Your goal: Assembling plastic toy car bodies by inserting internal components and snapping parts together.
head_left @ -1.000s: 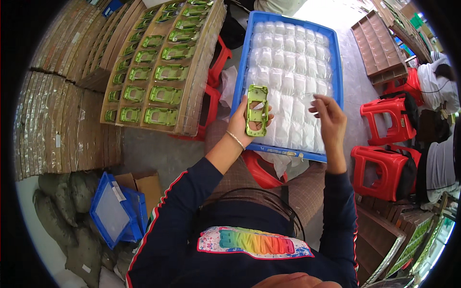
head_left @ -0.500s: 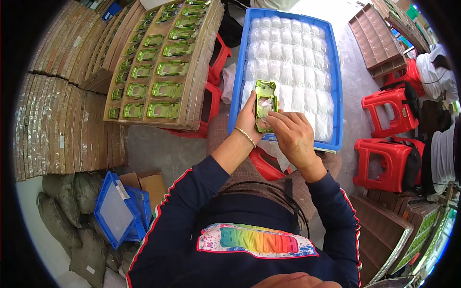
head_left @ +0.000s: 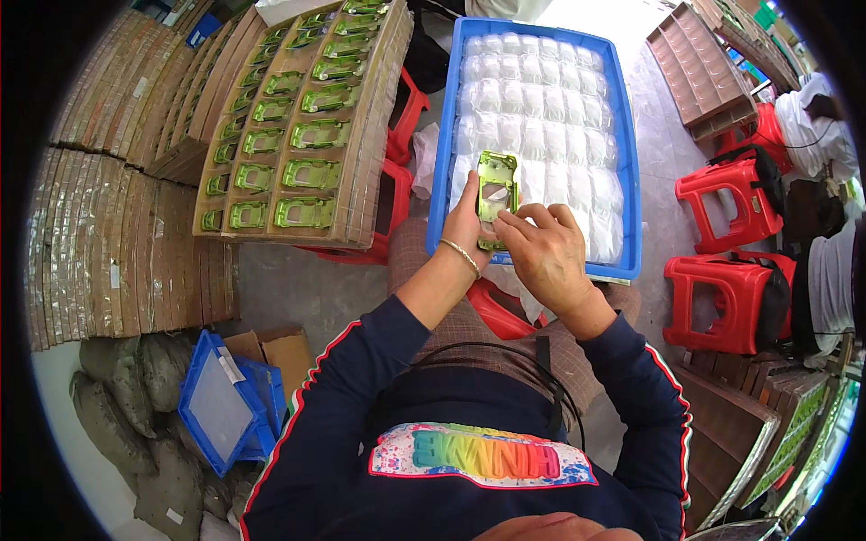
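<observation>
My left hand (head_left: pixel 467 224) grips a green toy-car body (head_left: pixel 496 192) upright over the near edge of a blue tray (head_left: pixel 632 207). My right hand (head_left: pixel 539 249) presses its fingertips against the lower part of the green body, where a small clear piece sits. The tray holds several rows of clear plastic pieces (head_left: pixel 541 117). A thin bracelet circles my left wrist.
To the left, a cardboard divider tray (head_left: pixel 298 135) holds several green car bodies on stacked flat cardboard (head_left: pixel 117 225). Red stools (head_left: pixel 731 288) stand at the right, another under the trays. A small blue bin (head_left: pixel 221 410) and grey sacks lie at lower left. A person sits far right.
My right hand came off the tray of clear pieces and moved left onto the green body. The green body has stayed in my left hand.
</observation>
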